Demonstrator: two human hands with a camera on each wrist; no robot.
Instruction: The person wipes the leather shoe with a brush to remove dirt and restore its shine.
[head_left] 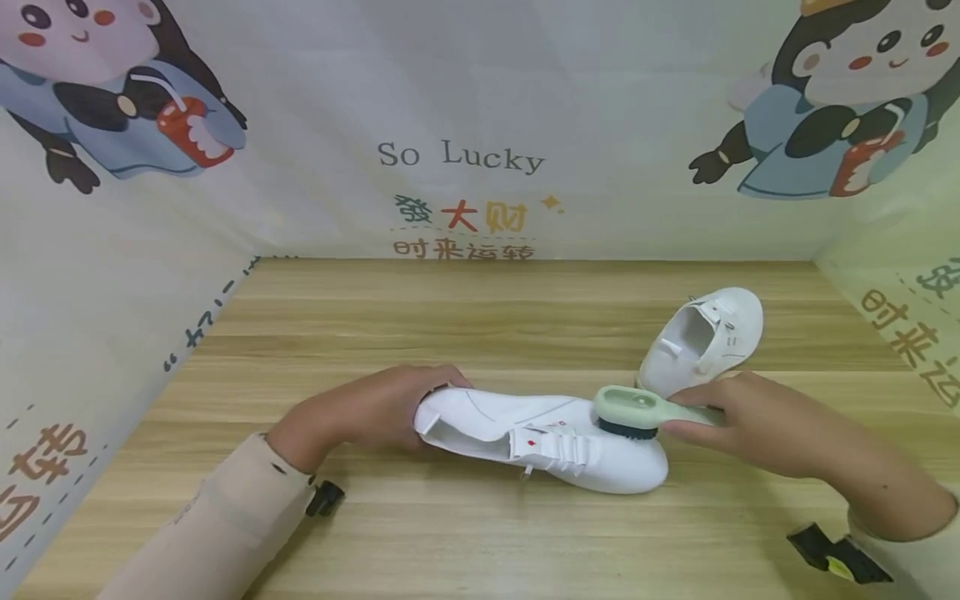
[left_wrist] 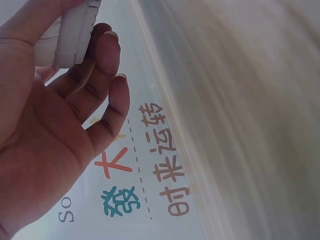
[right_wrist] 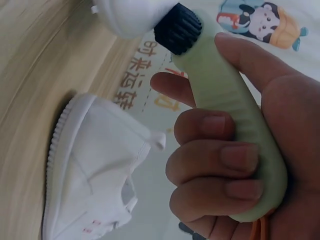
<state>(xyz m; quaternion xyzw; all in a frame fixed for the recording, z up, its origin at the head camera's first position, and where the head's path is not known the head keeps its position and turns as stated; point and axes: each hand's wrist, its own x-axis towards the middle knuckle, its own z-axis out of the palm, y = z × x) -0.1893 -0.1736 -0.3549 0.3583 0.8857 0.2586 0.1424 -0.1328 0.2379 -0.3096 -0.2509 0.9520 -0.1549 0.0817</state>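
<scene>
My left hand (head_left: 390,408) grips a white shoe (head_left: 480,412) by its heel, and the toe points right. In the left wrist view the heel (left_wrist: 70,37) shows between thumb and fingers. The right hand (head_left: 757,421) holds a pale green brush (head_left: 630,404) by its handle, fingers curled round it. Dark bristles (right_wrist: 178,29) touch the shoe's upper near the toe. A second white shoe (head_left: 731,333) sits on the table behind the right hand, its toe pointing away to the right.
The wood-grain table (head_left: 450,325) is enclosed by pale printed cloth walls (head_left: 315,150) at the back and both sides. An orange cord (right_wrist: 260,227) hangs at the brush handle's end.
</scene>
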